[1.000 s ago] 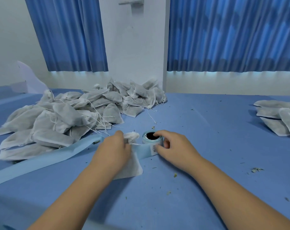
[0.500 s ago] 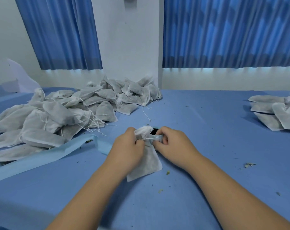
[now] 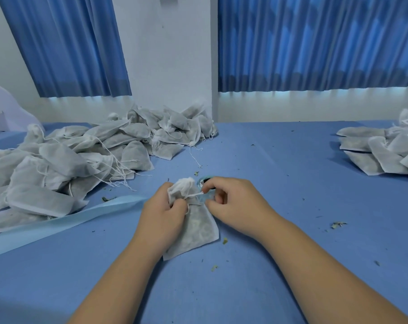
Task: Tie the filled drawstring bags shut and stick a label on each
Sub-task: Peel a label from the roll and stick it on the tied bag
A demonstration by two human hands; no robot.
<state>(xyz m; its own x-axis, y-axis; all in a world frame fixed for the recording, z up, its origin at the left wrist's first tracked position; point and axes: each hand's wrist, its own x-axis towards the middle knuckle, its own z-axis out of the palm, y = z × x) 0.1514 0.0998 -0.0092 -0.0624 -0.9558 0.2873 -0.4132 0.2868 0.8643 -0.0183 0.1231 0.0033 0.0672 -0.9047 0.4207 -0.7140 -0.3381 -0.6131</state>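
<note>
Nearest me, a filled white drawstring bag (image 3: 198,232) lies on the blue table (image 3: 280,265), its neck raised between both hands. The left hand (image 3: 162,211) is curled tight round the gathered neck. The right hand (image 3: 233,204) pinches the thin white drawstring (image 3: 194,194) between thumb and forefinger, the cord stretched taut from the bag. Just behind the knuckles a label roll (image 3: 204,181) peeks out, mostly hidden, and a pale blue backing strip (image 3: 58,224) trails off leftward. Farther back left sits a big heap of bags (image 3: 81,155) with loose strings; far right, a smaller stack (image 3: 380,148).
</note>
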